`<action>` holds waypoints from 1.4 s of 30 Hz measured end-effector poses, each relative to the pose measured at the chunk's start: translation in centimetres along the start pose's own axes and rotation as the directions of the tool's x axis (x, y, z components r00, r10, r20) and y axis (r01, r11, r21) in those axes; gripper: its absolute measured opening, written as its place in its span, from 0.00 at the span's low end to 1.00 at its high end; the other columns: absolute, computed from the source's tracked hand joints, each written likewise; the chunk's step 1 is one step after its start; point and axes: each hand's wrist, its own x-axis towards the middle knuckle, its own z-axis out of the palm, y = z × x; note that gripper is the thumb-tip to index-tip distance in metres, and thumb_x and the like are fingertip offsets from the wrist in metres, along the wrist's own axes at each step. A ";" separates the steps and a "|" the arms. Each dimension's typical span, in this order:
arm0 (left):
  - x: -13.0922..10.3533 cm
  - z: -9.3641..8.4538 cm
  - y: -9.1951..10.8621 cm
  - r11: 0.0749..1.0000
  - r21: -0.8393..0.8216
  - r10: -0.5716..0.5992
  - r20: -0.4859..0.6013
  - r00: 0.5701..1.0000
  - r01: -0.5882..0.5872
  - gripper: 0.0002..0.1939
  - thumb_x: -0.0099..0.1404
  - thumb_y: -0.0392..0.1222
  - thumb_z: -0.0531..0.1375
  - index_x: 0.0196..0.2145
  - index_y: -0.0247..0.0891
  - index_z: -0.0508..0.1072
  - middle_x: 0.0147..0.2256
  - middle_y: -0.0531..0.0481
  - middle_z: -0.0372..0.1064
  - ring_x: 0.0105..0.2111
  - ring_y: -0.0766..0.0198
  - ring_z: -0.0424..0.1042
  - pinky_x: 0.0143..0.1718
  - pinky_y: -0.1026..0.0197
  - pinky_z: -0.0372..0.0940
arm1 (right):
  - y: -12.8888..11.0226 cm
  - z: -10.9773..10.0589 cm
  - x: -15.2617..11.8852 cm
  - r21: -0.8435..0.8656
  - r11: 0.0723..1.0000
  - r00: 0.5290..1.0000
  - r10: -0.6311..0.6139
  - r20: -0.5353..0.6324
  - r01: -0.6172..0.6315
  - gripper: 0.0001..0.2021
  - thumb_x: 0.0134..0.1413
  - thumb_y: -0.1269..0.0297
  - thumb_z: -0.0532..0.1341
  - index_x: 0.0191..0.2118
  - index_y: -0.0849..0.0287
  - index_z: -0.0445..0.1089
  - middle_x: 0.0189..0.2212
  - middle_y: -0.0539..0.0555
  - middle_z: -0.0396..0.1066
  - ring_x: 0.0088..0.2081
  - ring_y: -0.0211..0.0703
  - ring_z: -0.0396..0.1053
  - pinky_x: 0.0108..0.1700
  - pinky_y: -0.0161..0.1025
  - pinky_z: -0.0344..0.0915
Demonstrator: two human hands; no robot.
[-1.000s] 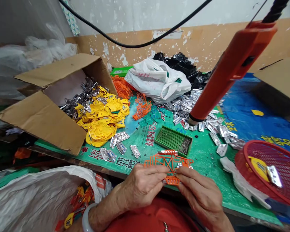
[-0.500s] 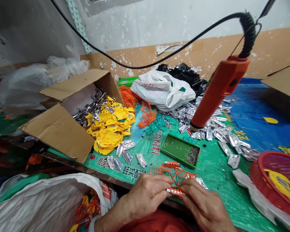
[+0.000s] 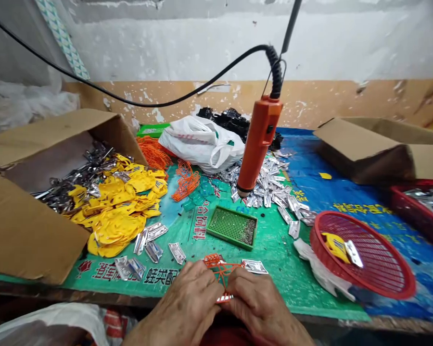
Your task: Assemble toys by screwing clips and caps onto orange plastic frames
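At the table's front edge, an orange plastic lattice frame (image 3: 222, 271) is held between both my hands. My left hand (image 3: 193, 298) closes on its left side, fingers curled over it. On the other side, my right hand (image 3: 254, 298) pinches it with bent fingers. Between the hands, a small silvery piece (image 3: 224, 298) shows at the frame's near end; my fingers hide most of the part. A silver printed plate (image 3: 255, 266) lies just beyond my right hand. Farther on is a green perforated tray (image 3: 216, 232) with small metal screws in its right end.
An orange electric screwdriver (image 3: 258, 144) hangs on a cable above the table. Left stand a cardboard box (image 3: 32, 230) and heaped yellow plastic parts (image 3: 119, 221). Silver plates (image 3: 270, 185) lie behind the tray. A red basket (image 3: 375, 259) and another box (image 3: 361, 139) are right.
The view has swung to the right, bringing more of the red basket and right-hand box into sight. Both hands keep hold of the orange frame, with fingers now more curled over it.
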 end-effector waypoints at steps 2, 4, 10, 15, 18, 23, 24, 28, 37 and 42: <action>0.0 -0.5 -0.1 0.998 -0.063 0.034 0.054 0.998 -0.031 0.09 0.64 0.31 0.55 0.38 0.39 0.72 0.39 0.48 0.73 0.42 0.59 0.69 0.49 0.56 0.65 | -0.3 -0.1 -0.2 0.078 0.997 1.000 0.026 0.007 -0.027 0.13 0.63 0.62 0.53 0.28 0.60 0.64 0.25 0.51 0.68 0.27 0.34 0.65 0.29 0.31 0.57; 0.0 -1.0 -0.3 0.991 -0.120 0.072 0.087 0.994 -0.061 0.10 0.65 0.31 0.54 0.40 0.39 0.71 0.41 0.48 0.73 0.43 0.60 0.70 0.50 0.58 0.64 | -0.8 -0.1 -0.5 0.107 0.993 0.999 0.047 0.020 -0.049 0.13 0.63 0.60 0.53 0.28 0.60 0.64 0.25 0.51 0.68 0.28 0.34 0.65 0.29 0.31 0.56; -0.1 -1.5 -0.5 0.950 -0.310 0.067 0.139 0.988 -0.021 0.11 0.69 0.38 0.51 0.38 0.42 0.74 0.36 0.52 0.74 0.39 0.63 0.71 0.45 0.63 0.64 | -1.7 0.2 -1.3 0.112 0.984 0.990 0.133 0.041 -0.137 0.13 0.62 0.60 0.54 0.29 0.60 0.66 0.24 0.50 0.66 0.27 0.35 0.64 0.27 0.32 0.56; 0.2 -1.5 -0.8 0.856 -0.514 0.025 0.159 0.987 0.061 0.15 0.69 0.43 0.52 0.31 0.43 0.77 0.28 0.53 0.71 0.32 0.64 0.69 0.38 0.65 0.64 | -2.0 0.3 -1.5 0.109 0.987 0.992 0.123 -0.018 -0.120 0.12 0.62 0.60 0.54 0.33 0.59 0.70 0.24 0.50 0.66 0.27 0.35 0.65 0.28 0.32 0.57; 0.5 -1.6 -1.1 0.784 -0.612 -0.004 0.164 0.986 0.105 0.16 0.68 0.46 0.53 0.29 0.43 0.78 0.26 0.53 0.70 0.30 0.63 0.68 0.33 0.66 0.62 | -2.2 0.1 -1.3 0.088 0.990 0.990 0.113 -0.083 -0.106 0.12 0.62 0.59 0.55 0.32 0.59 0.71 0.23 0.49 0.65 0.25 0.34 0.64 0.26 0.31 0.57; 1.0 -1.3 -1.4 0.719 -0.655 -0.047 0.290 0.956 0.234 0.17 0.68 0.47 0.53 0.29 0.41 0.78 0.27 0.53 0.68 0.31 0.64 0.65 0.33 0.66 0.59 | -2.2 0.1 -1.1 0.002 0.997 0.976 0.077 -0.204 -0.079 0.10 0.60 0.62 0.57 0.31 0.61 0.70 0.21 0.50 0.66 0.24 0.34 0.64 0.24 0.31 0.57; 1.1 -1.2 -1.4 0.706 -0.661 -0.055 0.306 0.950 0.254 0.17 0.68 0.47 0.53 0.28 0.40 0.78 0.27 0.53 0.67 0.30 0.64 0.65 0.32 0.66 0.58 | -2.2 0.0 -1.1 -0.006 0.997 0.973 0.068 -0.220 -0.071 0.09 0.60 0.63 0.58 0.31 0.61 0.70 0.21 0.50 0.66 0.23 0.34 0.64 0.24 0.32 0.57; 1.2 -0.5 -1.3 0.639 -0.709 -0.125 0.287 0.950 0.298 0.15 0.66 0.46 0.55 0.29 0.40 0.78 0.27 0.53 0.67 0.32 0.63 0.63 0.34 0.65 0.56 | -2.0 -0.3 -1.0 -0.047 0.998 0.959 0.029 -0.282 -0.044 0.05 0.58 0.66 0.60 0.32 0.60 0.69 0.22 0.50 0.68 0.24 0.35 0.65 0.24 0.31 0.60; 1.1 2.1 -1.4 -0.008 -0.893 -0.405 0.415 0.815 0.451 0.14 0.53 0.45 0.63 0.34 0.33 0.80 0.30 0.49 0.72 0.30 0.64 0.65 0.34 0.63 0.57 | -0.2 -1.7 -1.5 0.009 0.986 0.933 0.160 -0.322 -0.166 0.10 0.53 0.67 0.64 0.42 0.58 0.69 0.35 0.55 0.69 0.22 0.32 0.62 0.23 0.31 0.65; 1.3 2.2 -1.0 -0.016 -0.901 -0.442 0.395 0.805 0.433 0.13 0.53 0.44 0.64 0.33 0.33 0.81 0.28 0.50 0.71 0.29 0.66 0.64 0.33 0.64 0.56 | -0.3 -1.6 -1.3 0.018 0.990 0.939 0.142 -0.315 -0.143 0.09 0.53 0.70 0.63 0.42 0.57 0.71 0.34 0.54 0.69 0.24 0.33 0.65 0.24 0.32 0.66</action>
